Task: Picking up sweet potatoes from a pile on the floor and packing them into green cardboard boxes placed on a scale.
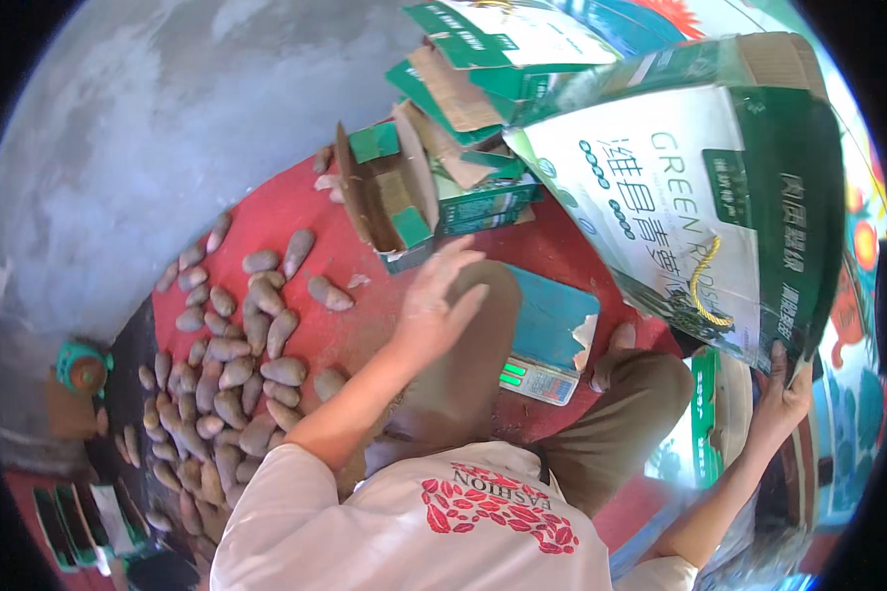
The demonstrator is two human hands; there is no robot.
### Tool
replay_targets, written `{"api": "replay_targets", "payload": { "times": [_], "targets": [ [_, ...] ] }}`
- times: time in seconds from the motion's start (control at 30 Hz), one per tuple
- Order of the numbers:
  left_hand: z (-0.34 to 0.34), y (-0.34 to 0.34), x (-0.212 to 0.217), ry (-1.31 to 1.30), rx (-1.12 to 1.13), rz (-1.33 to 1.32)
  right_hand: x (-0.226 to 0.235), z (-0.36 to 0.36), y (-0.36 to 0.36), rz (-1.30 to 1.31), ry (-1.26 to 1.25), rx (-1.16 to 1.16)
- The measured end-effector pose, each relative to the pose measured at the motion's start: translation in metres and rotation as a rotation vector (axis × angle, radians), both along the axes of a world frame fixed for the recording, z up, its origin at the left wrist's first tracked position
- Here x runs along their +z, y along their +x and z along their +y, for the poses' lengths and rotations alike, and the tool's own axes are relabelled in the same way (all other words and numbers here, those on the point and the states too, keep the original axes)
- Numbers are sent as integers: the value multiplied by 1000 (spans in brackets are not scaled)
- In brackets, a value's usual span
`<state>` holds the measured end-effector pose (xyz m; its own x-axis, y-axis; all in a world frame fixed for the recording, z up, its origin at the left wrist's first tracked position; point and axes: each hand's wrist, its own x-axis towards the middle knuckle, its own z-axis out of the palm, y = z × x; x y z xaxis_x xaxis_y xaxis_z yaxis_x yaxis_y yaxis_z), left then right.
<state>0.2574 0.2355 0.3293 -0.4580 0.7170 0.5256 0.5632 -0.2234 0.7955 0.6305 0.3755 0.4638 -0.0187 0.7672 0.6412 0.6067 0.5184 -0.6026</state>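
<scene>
On the right side, my right hand [786, 396] grips the lower corner of a large green and white cardboard box [680, 187]. The box is held up and tilted, with a yellow rope handle [705, 281] hanging on its face. My left hand [439, 305] is empty with its fingers spread, above my bent left knee. Just beyond that hand stands an open-topped cardboard box [376, 197] with green flaps. A digital scale [557, 320] with a blue platform and lit green display sits between my legs.
Many oblong, soil-coloured root vegetables [232, 372] lie heaped and scattered on the red mat [365, 330] at left. More green and white cartons [483, 98] are piled at the back. Beside my right leg stands another carton [710, 414]. A small green round device [84, 369] is at far left.
</scene>
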Motion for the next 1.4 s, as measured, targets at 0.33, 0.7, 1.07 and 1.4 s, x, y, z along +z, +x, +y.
{"api": "replay_targets", "payload": {
  "times": [0.33, 0.7, 1.07, 1.4],
  "targets": [
    [-29, 13, 29, 25, 65, 119, 18, -24, -133, 229, -129, 435],
    [-93, -34, 4, 172, 508, -17, -32, -93, -297, 119, -290, 1043],
    [-140, -62, -20, 20, 566, -401, -110, -163, -367, -155, -203, 1204],
    [-129, -42, 26, 439, 469, -218, -58, -153, -365, 8, 62, 1290]
  ]
}}
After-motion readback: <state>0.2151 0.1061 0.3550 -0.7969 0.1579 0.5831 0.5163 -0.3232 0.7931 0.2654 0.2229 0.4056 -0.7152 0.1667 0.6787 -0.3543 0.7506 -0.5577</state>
